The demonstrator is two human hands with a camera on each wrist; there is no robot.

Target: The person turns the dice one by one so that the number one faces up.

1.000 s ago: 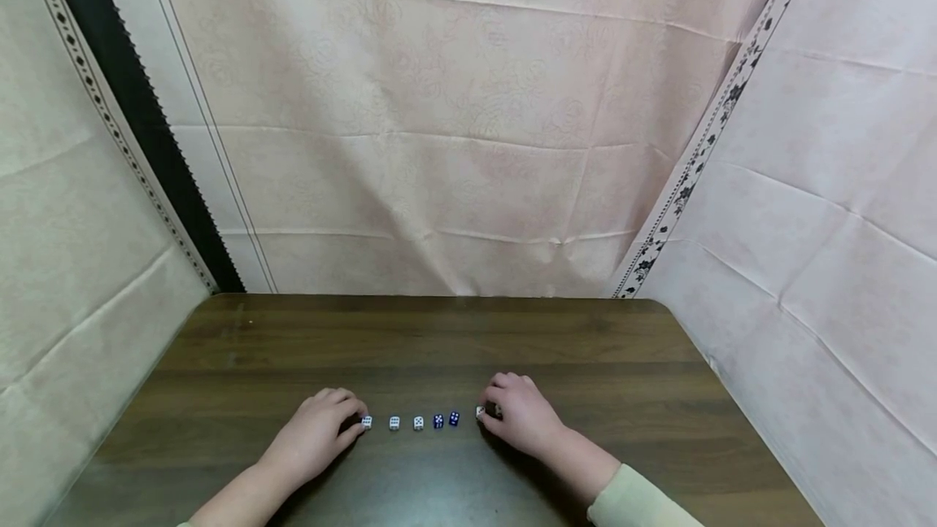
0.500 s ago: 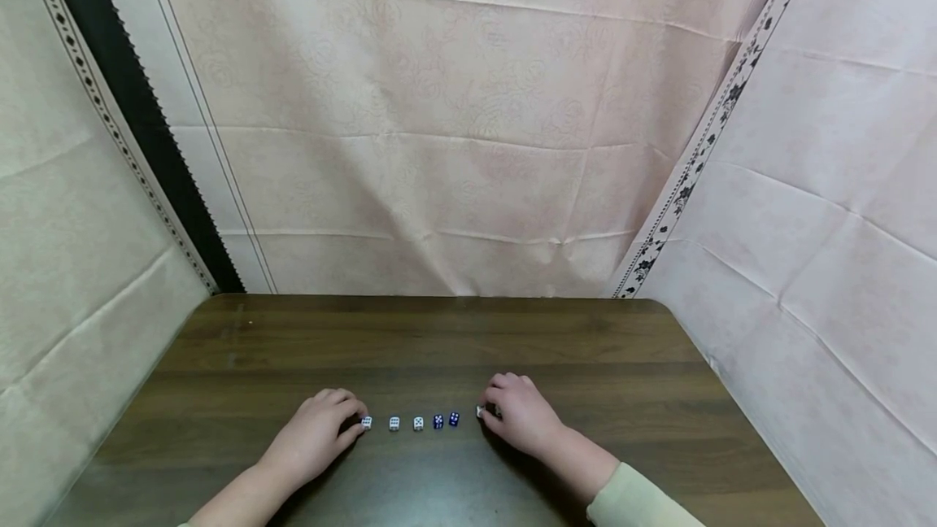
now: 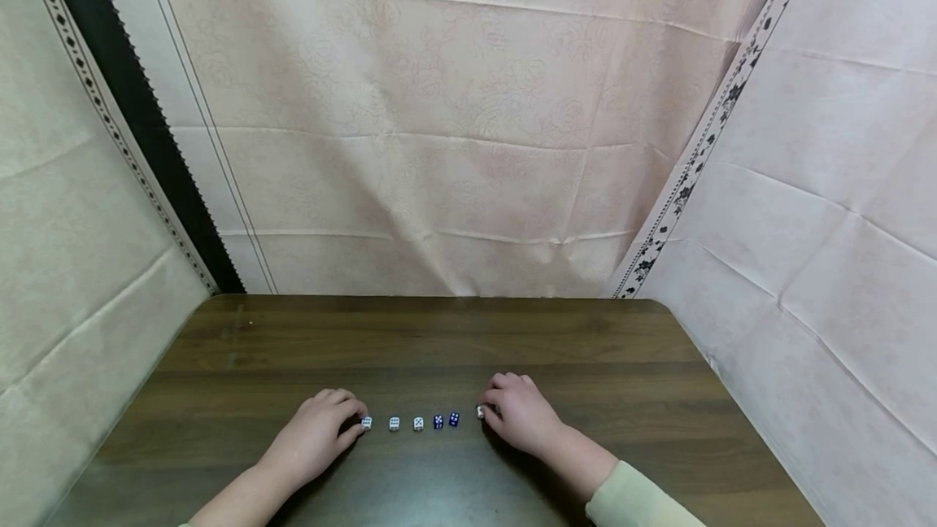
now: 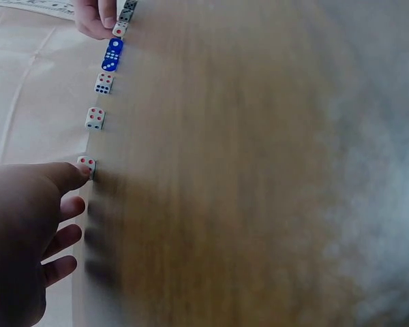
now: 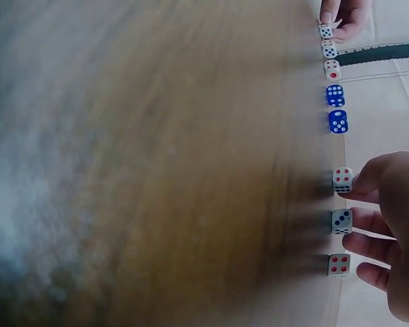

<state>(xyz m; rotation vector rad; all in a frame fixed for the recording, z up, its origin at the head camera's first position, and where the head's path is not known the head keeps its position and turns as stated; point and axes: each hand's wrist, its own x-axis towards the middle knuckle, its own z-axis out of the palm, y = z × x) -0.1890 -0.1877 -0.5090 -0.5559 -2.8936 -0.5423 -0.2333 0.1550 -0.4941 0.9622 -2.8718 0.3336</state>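
Note:
My left hand (image 3: 315, 433) pinches the leftmost white die (image 3: 367, 423) between thumb and index finger; in the left wrist view the thumb lies against this die (image 4: 87, 166). Along the row to the right sit two more white dice, one of them a white die (image 3: 418, 424), then a blue die (image 3: 438, 421) and another blue die (image 3: 455, 419) close together. Past a gap, my right hand (image 3: 523, 417) pinches a white die (image 3: 480, 411). Under its other fingers, the right wrist view shows a white die with blue pips (image 5: 341, 221) and one with red pips (image 5: 339, 265).
The brown wooden table (image 3: 439, 340) has rounded far corners. Behind it hangs a pale patterned cloth (image 3: 454, 145), and more cloth (image 3: 827, 185) drapes along both sides. A dark strip (image 3: 161, 128) runs down the back left.

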